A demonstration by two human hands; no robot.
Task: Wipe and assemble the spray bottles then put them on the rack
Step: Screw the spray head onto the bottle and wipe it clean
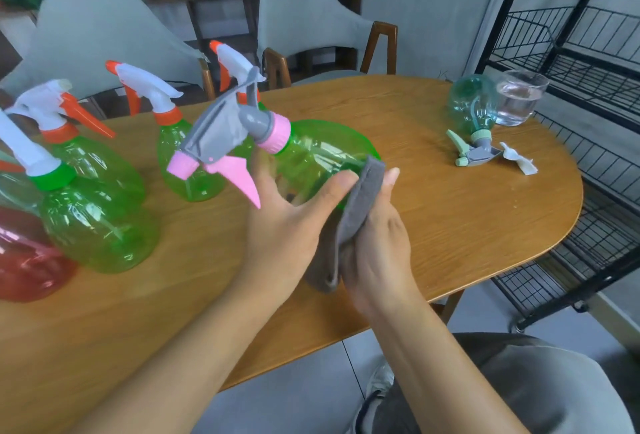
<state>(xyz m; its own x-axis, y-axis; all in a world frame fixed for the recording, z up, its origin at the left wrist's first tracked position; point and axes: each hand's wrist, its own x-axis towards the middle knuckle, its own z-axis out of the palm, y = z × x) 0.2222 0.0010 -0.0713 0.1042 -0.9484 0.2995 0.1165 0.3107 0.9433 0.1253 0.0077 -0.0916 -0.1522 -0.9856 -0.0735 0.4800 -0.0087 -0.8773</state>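
— Which bottle is being handled?
— The green spray bottle (311, 156) with the grey head and pink collar, nozzle and trigger. It is tilting above the wooden table (467, 225), head pointing left, with the grey cloth (349, 222) pressing against its lower right side.
— And the others?
— Four more green bottles (100, 225) with white heads are standing upright on the table's left part, beside a red bottle (27, 257) at its left edge. A pale teal bottle (474, 111) seems to be lying tipped over at the table's far right. The black wire rack (588, 87) is standing just right of the table.
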